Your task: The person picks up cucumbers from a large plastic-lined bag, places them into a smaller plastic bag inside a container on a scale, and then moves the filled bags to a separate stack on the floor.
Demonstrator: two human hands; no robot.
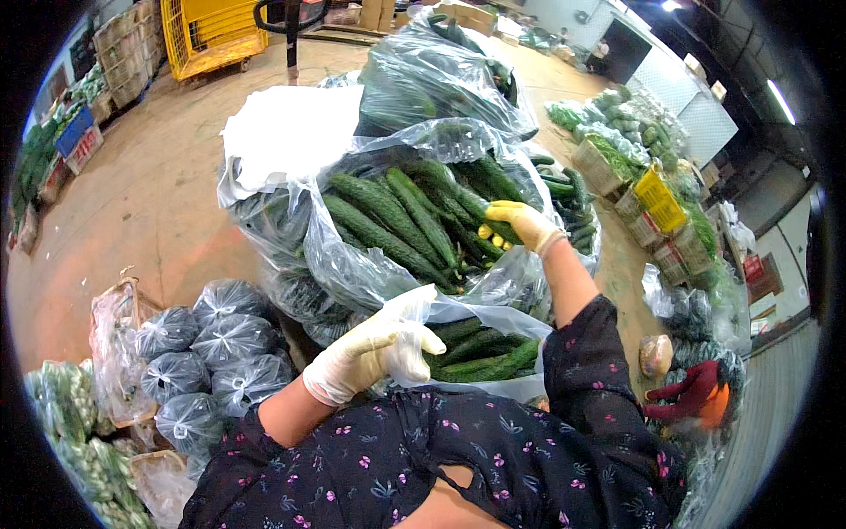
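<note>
A large see-through plastic bag [339,269] stands open in front of me, full of long dark green cucumbers [379,204]. My right hand [529,226], in a pale glove with yellow fingertips, reaches into its right side. Its fingers curl over the end of a cucumber [476,204] there. Nearer to my body, my left hand [352,357] wears a cream glove and is closed on a crumpled thin plastic bag [410,353]. Just right of that hand, a smaller open bag [529,388] holds more cucumbers [485,348].
Behind the open bag stands another filled bag [432,75], with a white sheet [286,132] to its left. Tied bags [233,339] are heaped at left. Crates of greens [604,167] line the right. A maroon-and-orange glove [692,397] shows at right. A yellow cage cart [211,35] stands far back.
</note>
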